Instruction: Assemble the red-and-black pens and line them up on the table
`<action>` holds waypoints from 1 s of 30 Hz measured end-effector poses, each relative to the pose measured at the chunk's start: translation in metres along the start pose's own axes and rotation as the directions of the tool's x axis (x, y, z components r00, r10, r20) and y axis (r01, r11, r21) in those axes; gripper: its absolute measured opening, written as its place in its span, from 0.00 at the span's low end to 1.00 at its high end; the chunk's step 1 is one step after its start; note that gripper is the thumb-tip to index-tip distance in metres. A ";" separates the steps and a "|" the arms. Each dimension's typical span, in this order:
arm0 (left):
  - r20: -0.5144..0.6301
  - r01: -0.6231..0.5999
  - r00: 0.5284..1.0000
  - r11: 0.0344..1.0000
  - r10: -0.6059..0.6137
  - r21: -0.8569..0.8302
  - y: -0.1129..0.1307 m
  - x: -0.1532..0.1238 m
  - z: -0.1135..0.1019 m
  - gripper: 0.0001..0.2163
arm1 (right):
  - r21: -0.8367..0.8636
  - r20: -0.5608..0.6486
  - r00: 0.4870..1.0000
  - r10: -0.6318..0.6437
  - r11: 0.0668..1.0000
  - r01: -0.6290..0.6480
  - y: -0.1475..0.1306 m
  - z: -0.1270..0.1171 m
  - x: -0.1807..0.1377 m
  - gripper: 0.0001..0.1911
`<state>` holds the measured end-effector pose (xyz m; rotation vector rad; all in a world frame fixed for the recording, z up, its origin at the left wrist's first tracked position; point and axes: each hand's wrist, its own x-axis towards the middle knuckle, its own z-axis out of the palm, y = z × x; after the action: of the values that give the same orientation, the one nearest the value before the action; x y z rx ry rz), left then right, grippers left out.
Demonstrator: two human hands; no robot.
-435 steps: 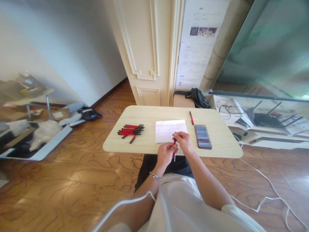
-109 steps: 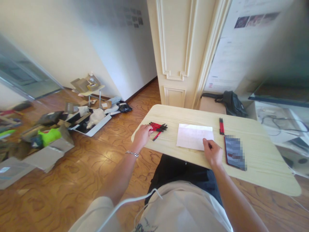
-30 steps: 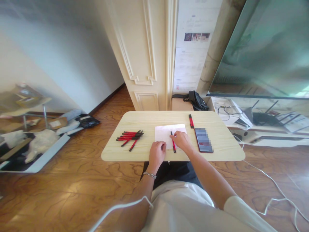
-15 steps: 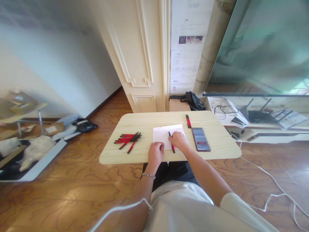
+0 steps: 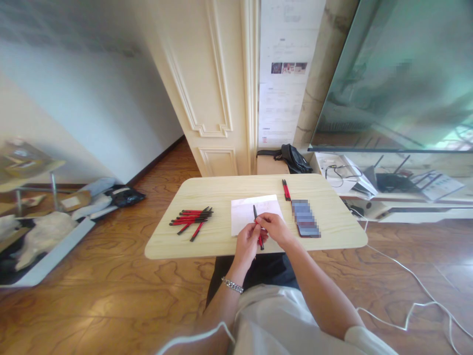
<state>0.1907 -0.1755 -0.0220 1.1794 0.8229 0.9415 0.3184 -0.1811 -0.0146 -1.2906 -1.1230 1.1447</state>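
Newly drawn toward six o'clock, the pen (image 5: 255,213) is being pinched by left hand (image 5: 247,240) and right hand (image 5: 275,229) over the paper (image 5: 240,209); dropping is being risked through any loosened grip.

The shirt (image 5: 273,320) is white, the trousers (image 5: 274,272) black (the chain bracelet (image 5: 232,285) silvery).

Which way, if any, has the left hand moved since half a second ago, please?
Yes: against the table, the left hand has moved rightward, from the lower left of the paper to the pen in the right hand.
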 end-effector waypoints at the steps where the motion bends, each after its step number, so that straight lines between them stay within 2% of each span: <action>1: -0.021 0.032 0.999 0.997 -0.034 -0.071 -0.002 -0.002 0.003 0.17 | 0.021 -0.009 1.000 0.013 1.000 -0.013 0.000 0.001 -0.001 0.17; 3: -0.059 0.069 0.995 0.987 -0.078 -0.148 -0.005 -0.004 0.008 0.18 | 0.030 -0.078 0.997 -0.010 0.999 0.012 -0.001 0.002 0.000 0.16; 7: -0.090 0.077 0.992 0.987 -0.090 -0.139 -0.007 -0.005 0.010 0.18 | 0.009 -0.209 0.976 -0.066 0.998 0.069 -0.008 0.003 0.010 0.18; 14: -0.066 0.053 0.996 0.995 -0.058 -0.079 -0.009 -0.006 0.009 0.18 | -0.143 -0.351 0.935 -0.052 0.990 0.002 -0.016 0.013 0.011 0.22; 20: -0.032 0.064 0.997 0.997 -0.065 -0.051 -0.011 -0.010 0.009 0.17 | -0.142 -0.350 0.936 -0.031 0.990 -0.021 -0.007 0.017 0.010 0.22; 30: 0.072 0.196 0.981 0.931 -0.183 -0.308 -0.004 -0.011 0.011 0.16 | 0.042 -0.361 0.932 0.040 0.999 -0.026 -0.004 0.028 0.011 0.21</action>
<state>0.1971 -0.1899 -0.0230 0.8250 0.7077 0.8481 0.2922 -0.1670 -0.0116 -1.4263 -0.8061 0.8986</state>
